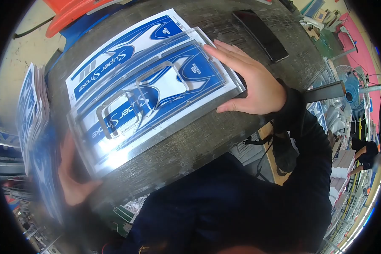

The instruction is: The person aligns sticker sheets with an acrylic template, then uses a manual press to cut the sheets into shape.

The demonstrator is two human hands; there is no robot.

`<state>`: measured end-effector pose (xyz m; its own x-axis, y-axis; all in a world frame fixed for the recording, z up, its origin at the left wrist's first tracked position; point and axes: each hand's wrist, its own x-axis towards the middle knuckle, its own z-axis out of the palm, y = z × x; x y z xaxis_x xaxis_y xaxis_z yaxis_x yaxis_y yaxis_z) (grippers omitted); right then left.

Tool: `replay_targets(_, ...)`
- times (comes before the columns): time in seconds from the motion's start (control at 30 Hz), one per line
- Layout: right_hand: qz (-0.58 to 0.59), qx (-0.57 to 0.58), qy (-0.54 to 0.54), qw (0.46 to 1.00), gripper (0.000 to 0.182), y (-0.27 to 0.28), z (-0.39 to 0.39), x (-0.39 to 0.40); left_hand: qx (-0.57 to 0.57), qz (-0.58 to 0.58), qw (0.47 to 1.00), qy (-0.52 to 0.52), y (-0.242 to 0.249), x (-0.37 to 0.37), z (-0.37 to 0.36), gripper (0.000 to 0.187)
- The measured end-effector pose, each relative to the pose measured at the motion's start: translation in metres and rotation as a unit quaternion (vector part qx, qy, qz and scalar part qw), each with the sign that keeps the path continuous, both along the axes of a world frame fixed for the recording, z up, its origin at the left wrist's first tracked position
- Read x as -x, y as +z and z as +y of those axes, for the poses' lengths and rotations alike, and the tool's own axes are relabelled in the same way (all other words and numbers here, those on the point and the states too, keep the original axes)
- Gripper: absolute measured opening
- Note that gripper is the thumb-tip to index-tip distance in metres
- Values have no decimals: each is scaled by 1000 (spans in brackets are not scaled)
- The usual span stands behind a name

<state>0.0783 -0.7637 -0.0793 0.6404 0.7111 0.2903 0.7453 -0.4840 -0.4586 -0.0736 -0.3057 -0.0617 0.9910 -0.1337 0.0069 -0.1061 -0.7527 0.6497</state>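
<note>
Scuffed workbench (186, 148) and stacked printed sheets (32, 112) show a workshop.

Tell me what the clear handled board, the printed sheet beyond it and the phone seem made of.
Clear board: probably glossy acrylic, being see-through with bright glare. Printed sheet: likely smooth paper or plastic film, judging by its thin edge. Phone: perhaps glass-faced, being dark, smooth and faintly shiny.

Printed sheets (125, 48), phone (261, 36) on dark table (199, 142)
</note>
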Motion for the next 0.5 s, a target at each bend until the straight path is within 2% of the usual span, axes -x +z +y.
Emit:
replay_targets(0.07, -2, -2, 5, 1000, 105, 1, 0, -1, -35, -22, 998, -48, 1, 0, 3, 116)
replay_targets(0.2, 3, 4, 3, 1000, 106, 2, 0, 0, -15, -27, 998, -51, -1, -1, 2, 116)
replay_targets(0.27, 5, 6, -2, 1000, 108, 3, 1, 1, 23, -2, 1000, 6, 0, 0, -5, 128)
replay_targets(0.5, 1, 9, 0, 1000, 108, 3, 1, 0, 11, 1, 1000, 10, 1, 0, -6, 130)
